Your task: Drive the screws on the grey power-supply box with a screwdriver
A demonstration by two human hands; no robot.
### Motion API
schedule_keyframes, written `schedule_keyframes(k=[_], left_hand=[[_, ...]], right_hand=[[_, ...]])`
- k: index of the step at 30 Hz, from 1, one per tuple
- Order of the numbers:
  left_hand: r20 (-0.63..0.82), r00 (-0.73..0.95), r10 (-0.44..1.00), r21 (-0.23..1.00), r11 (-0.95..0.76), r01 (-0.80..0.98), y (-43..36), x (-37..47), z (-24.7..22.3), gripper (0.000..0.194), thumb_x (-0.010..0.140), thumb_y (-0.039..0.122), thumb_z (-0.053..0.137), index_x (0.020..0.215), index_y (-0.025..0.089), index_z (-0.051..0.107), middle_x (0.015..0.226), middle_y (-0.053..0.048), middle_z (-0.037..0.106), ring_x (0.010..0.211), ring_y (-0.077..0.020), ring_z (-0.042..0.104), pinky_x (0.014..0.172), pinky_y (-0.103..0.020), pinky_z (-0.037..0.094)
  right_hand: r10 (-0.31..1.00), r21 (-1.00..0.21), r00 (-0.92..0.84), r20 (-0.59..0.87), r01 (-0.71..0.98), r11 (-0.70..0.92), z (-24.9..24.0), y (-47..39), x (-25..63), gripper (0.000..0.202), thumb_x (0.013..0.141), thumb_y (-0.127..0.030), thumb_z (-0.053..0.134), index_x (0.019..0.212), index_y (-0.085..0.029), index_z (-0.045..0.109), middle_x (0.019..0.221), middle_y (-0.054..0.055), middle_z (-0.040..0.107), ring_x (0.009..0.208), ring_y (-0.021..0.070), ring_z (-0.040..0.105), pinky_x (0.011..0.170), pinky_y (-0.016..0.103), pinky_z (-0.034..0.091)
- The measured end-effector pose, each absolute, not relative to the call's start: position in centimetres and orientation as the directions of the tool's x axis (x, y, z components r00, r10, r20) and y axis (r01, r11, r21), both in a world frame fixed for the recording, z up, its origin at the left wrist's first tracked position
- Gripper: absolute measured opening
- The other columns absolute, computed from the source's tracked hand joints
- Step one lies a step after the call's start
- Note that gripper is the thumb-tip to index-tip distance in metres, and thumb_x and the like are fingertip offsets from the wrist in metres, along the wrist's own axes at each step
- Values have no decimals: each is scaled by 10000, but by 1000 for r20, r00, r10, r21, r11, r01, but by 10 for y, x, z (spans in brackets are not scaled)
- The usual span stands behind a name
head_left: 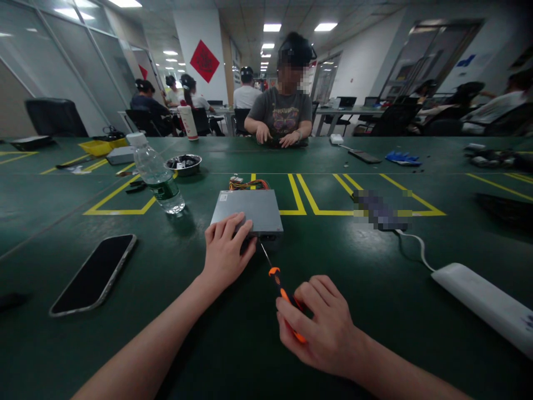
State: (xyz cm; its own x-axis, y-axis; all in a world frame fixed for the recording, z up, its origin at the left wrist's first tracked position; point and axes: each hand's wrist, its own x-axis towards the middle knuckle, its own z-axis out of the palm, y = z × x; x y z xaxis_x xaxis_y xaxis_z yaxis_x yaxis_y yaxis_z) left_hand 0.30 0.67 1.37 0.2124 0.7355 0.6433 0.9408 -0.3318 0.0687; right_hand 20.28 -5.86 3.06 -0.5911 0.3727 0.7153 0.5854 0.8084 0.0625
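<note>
A grey metal computer power supply (258, 208) lies flat on the green table, its bundle of coloured wires (250, 184) at the far side. My left hand (227, 244) grips its near left part, fingers over the top cover and thumb against the front face. In my right hand (318, 322) is an orange and black screwdriver (275, 276), the fingers wrapped round its handle. The shaft points up and away, and its tip is at the front face of the power supply, close to my left thumb. Whether the tip sits in a screw is too small to tell.
Left of the power supply stand a water bottle (160, 180) and a metal bowl (185, 163) of small parts. A phone (95, 273) lies near my left arm. A white power strip (483, 300) with a cable is at the right. Across the table sits a person (283, 108).
</note>
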Motion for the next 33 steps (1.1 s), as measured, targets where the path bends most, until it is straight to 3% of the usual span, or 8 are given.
schedule_keyframes(k=[4, 7, 12, 18, 21, 26, 31, 33], left_hand=[[650, 212, 730, 75, -339, 938, 7, 3, 14, 312, 823, 302, 506, 1132, 256, 512, 1232, -89, 541, 1147, -259, 454, 881, -443, 308], [644, 209, 736, 79, -335, 939, 7, 3, 14, 307, 825, 306, 502, 1126, 248, 521, 1233, -89, 538, 1152, -262, 451, 883, -443, 308], [643, 210, 737, 74, -333, 940, 6, 3, 14, 292, 835, 311, 492, 1118, 246, 522, 1229, -84, 542, 1146, -252, 457, 885, -436, 307], [642, 208, 738, 78, -333, 940, 6, 4, 15, 301, 833, 309, 498, 1126, 243, 514, 1239, -85, 537, 1157, -251, 449, 893, -435, 306], [642, 214, 736, 69, -334, 940, 6, 3, 15, 297, 835, 310, 492, 1125, 250, 513, 1237, -88, 538, 1154, -253, 451, 884, -437, 309], [636, 210, 742, 74, -330, 941, 6, 3, 15, 299, 837, 312, 486, 1127, 244, 512, 1239, -89, 535, 1161, -252, 450, 890, -433, 307], [640, 216, 737, 74, -339, 938, 6, 3, 15, 301, 832, 311, 491, 1125, 242, 515, 1235, -89, 538, 1155, -255, 452, 888, -440, 308], [639, 217, 738, 73, -338, 938, 7, 3, 15, 301, 833, 310, 491, 1125, 244, 514, 1233, -89, 538, 1159, -255, 448, 885, -438, 309]], right_hand=[[413, -11, -560, 718, 584, 812, 30, -58, 204, 284, 866, -366, 453, 953, -106, 529, 665, 24, 563, 558, 124, 482, 546, 277, 365], [411, -42, -542, 733, 568, 822, 27, -58, 203, 168, 849, -230, 476, 951, -101, 510, 669, 13, 567, 544, 104, 475, 545, 260, 366], [368, 63, -580, 727, 590, 805, 29, -60, 200, 118, 780, -141, 476, 824, -189, 574, 598, -3, 482, 549, 123, 422, 544, 270, 328], [421, -21, -564, 710, 581, 814, 31, -57, 202, 263, 851, -354, 489, 941, -112, 538, 667, 33, 573, 560, 131, 502, 533, 275, 362], [439, -77, -521, 732, 577, 813, 28, -58, 202, 179, 853, -251, 486, 942, -97, 501, 666, 21, 582, 527, 106, 504, 524, 255, 371], [394, 30, -560, 729, 602, 798, 27, -58, 201, 100, 776, -129, 507, 856, -171, 551, 627, 5, 522, 548, 126, 467, 539, 269, 354], [448, -44, -535, 716, 606, 794, 29, -56, 203, 232, 834, -324, 490, 925, -114, 531, 669, 33, 569, 560, 134, 511, 537, 281, 384], [448, -73, -523, 725, 589, 805, 29, -56, 203, 215, 849, -300, 479, 925, -102, 510, 664, 24, 575, 531, 113, 502, 527, 266, 384]])
